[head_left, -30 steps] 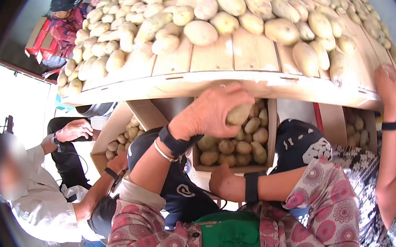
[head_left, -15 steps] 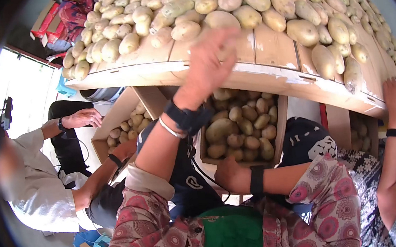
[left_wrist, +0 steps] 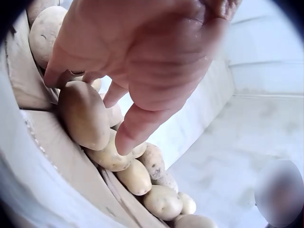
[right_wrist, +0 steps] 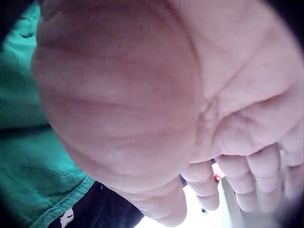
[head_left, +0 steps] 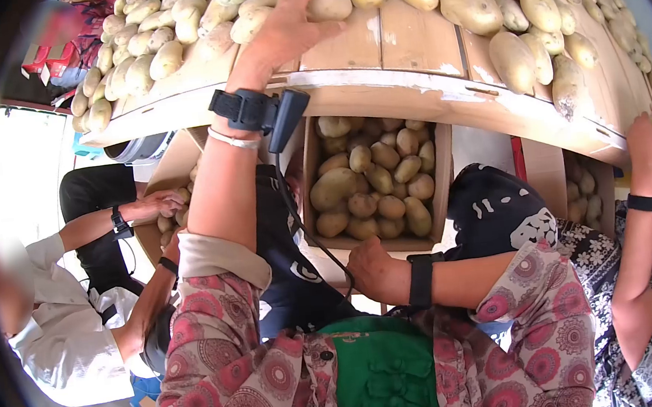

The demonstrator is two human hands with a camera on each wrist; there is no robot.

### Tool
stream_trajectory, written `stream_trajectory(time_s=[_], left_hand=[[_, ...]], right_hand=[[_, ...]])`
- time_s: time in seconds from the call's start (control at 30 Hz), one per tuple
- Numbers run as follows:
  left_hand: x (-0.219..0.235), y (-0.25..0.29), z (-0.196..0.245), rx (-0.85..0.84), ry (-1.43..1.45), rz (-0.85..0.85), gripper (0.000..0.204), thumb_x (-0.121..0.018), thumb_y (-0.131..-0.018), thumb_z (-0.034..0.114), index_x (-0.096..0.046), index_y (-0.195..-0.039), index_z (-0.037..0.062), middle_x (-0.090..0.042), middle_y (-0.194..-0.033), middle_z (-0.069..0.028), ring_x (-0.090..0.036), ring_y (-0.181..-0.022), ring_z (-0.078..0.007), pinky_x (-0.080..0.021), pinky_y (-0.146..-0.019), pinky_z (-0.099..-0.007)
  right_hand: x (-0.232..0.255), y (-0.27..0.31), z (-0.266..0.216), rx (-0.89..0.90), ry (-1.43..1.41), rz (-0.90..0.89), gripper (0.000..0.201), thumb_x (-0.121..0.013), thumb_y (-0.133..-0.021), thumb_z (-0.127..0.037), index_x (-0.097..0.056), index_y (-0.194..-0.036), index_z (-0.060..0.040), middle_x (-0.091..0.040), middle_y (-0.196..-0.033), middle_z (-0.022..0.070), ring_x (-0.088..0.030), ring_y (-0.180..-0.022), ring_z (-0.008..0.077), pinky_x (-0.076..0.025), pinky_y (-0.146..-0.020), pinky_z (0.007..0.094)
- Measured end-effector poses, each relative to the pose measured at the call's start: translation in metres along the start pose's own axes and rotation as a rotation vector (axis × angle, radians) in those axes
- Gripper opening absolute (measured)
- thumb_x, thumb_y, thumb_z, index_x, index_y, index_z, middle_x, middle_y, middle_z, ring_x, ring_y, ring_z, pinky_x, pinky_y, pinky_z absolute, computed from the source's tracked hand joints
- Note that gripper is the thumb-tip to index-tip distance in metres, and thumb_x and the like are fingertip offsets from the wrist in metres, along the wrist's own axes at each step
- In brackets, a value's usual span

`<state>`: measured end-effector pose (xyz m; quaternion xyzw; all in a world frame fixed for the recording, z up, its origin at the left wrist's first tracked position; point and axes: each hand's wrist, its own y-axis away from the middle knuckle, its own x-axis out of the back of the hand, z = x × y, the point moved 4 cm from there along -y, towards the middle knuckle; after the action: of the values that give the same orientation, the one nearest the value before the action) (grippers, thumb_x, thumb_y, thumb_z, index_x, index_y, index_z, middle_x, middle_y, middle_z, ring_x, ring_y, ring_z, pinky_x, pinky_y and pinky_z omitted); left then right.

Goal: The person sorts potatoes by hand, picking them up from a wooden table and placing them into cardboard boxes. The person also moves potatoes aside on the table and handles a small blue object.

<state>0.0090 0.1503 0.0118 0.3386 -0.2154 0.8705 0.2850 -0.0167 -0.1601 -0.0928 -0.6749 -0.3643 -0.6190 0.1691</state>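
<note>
At the table edge, my left hand (head_left: 279,39) reaches over a potato (head_left: 329,3), thumb spread out on the near side. In the left wrist view its fingers lie beyond this smooth oval potato (left_wrist: 84,116), and a gap shows between thumb tip and potato. Below the table edge stands a cardboard box (head_left: 440,184) holding many potatoes (head_left: 375,179) of mixed sizes. My right hand (head_left: 375,269) rests by the box's near side, holding nothing. The right wrist view shows its bare palm (right_wrist: 142,95) and loosely bent fingers.
Potatoes cover much of the wood-plank table (head_left: 412,38), whose raised front edge (head_left: 377,85) overhangs the box. A person at left (head_left: 77,306) has a hand in another potato box (head_left: 154,173). At right, another person's hands (head_left: 646,145) are at the table edge.
My left hand held a potato over the box, then rose without it to the table and moved left to another potato. The left neighbour's hand moved to their box. My right hand stayed put.
</note>
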Motion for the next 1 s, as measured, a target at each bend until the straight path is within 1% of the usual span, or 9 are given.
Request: stream_trajectory(time_s=[0.17,0.23,0.27,0.33,0.4,0.43,0.57,0.9,1.0], left_hand=[[0.005,-0.018,-0.013,-0.006,-0.278,0.031,0.083,-0.072,-0.071,0.048,-0.04,-0.136,0.0078,-0.041,-0.131,-0.0184,-0.047,-0.113,-0.0273,-0.039,-0.095,-0.0327],[0.006,-0.02,-0.009,0.204,-0.309,-0.043,0.082,-0.073,-0.07,0.048,-0.042,-0.134,0.0069,-0.047,-0.122,-0.0182,-0.053,-0.103,-0.0267,-0.044,-0.087,-0.0332],[0.005,-0.025,-0.013,0.179,-0.2,-0.091,0.078,-0.074,-0.068,0.051,-0.048,-0.126,0.0053,-0.055,-0.108,-0.0165,-0.057,-0.093,-0.0239,-0.046,-0.078,-0.033],[0.005,-0.018,-0.01,0.125,-0.316,0.005,0.075,-0.074,-0.068,0.051,-0.05,-0.122,0.0053,-0.057,-0.101,-0.0144,-0.057,-0.089,-0.022,-0.046,-0.076,-0.0318],[0.008,-0.009,-0.002,0.059,-0.422,0.11,0.071,-0.074,-0.068,0.051,-0.051,-0.118,0.0054,-0.059,-0.095,-0.0122,-0.057,-0.086,-0.0202,-0.046,-0.073,-0.0306],[0.006,-0.006,0.004,0.091,-0.334,0.077,0.067,-0.075,-0.068,0.046,-0.052,-0.116,0.0062,-0.059,-0.093,-0.01,-0.057,-0.084,-0.0181,-0.046,-0.072,-0.0296],[-0.011,0.006,0.0,0.119,0.099,-0.012,0.07,-0.082,-0.061,0.04,-0.052,-0.113,0.0045,-0.061,-0.089,-0.0081,-0.059,-0.08,-0.0205,-0.047,-0.075,-0.0284],[-0.004,0.04,0.039,0.001,-0.102,-0.055,0.065,-0.082,-0.059,0.018,-0.052,-0.116,0.0096,-0.063,-0.097,-0.0038,-0.058,-0.089,-0.013,-0.047,-0.083,-0.0276],[-0.011,0.061,0.061,-0.063,0.114,-0.279,0.066,-0.082,-0.054,0.017,-0.054,-0.113,0.0104,-0.062,-0.098,-0.0043,-0.058,-0.092,-0.0135,-0.047,-0.083,-0.0285]], right_hand=[[0.007,0.001,0.006,0.013,-0.19,-0.303,0.034,-0.07,-0.068,-0.03,-0.069,-0.098,-0.0131,-0.066,-0.094,0.0059,-0.061,-0.09,0.0263,-0.042,-0.071,0.049],[0.003,0.004,0.006,0.022,-0.263,-0.416,0.044,-0.074,-0.066,-0.033,-0.069,-0.104,-0.0127,-0.066,-0.099,0.0055,-0.061,-0.094,0.0271,-0.041,-0.075,0.0519],[0.002,0.005,0.007,0.02,-0.269,-0.412,0.044,-0.074,-0.066,-0.033,-0.069,-0.104,-0.0127,-0.066,-0.099,0.0055,-0.061,-0.094,0.0271,-0.041,-0.075,0.0519],[0.006,0.006,0.01,0.036,-0.133,-0.291,0.011,-0.06,-0.076,-0.025,-0.069,-0.072,-0.0198,-0.062,-0.071,-0.0029,-0.06,-0.073,0.0164,-0.033,-0.054,0.033],[0.004,-0.002,0.006,0.009,-0.2,-0.373,0.019,-0.066,-0.072,-0.028,-0.069,-0.086,-0.0161,-0.064,-0.084,0.0018,-0.061,-0.082,0.022,-0.037,-0.064,0.0426],[0.002,-0.002,0.006,-0.006,-0.27,-0.461,0.038,-0.071,-0.068,-0.031,-0.069,-0.101,-0.0123,-0.067,-0.097,0.0065,-0.062,-0.092,0.0275,-0.041,-0.075,0.0522],[0.003,-0.001,0.005,0.066,-0.25,-0.45,0.037,-0.07,-0.069,-0.031,-0.069,-0.101,-0.0127,-0.067,-0.096,0.0062,-0.062,-0.091,0.0267,-0.041,-0.075,0.0528],[0.003,-0.007,-0.002,0.132,-0.214,-0.567,0.036,-0.072,-0.07,-0.033,-0.069,-0.103,-0.0185,-0.066,-0.097,0.001,-0.062,-0.091,0.0242,-0.039,-0.076,0.0539],[0.002,-0.009,-0.003,0.111,-0.2,-0.574,0.039,-0.073,-0.07,-0.034,-0.068,-0.105,-0.019,-0.066,-0.1,0.0005,-0.061,-0.092,0.0237,-0.039,-0.076,0.0538]])
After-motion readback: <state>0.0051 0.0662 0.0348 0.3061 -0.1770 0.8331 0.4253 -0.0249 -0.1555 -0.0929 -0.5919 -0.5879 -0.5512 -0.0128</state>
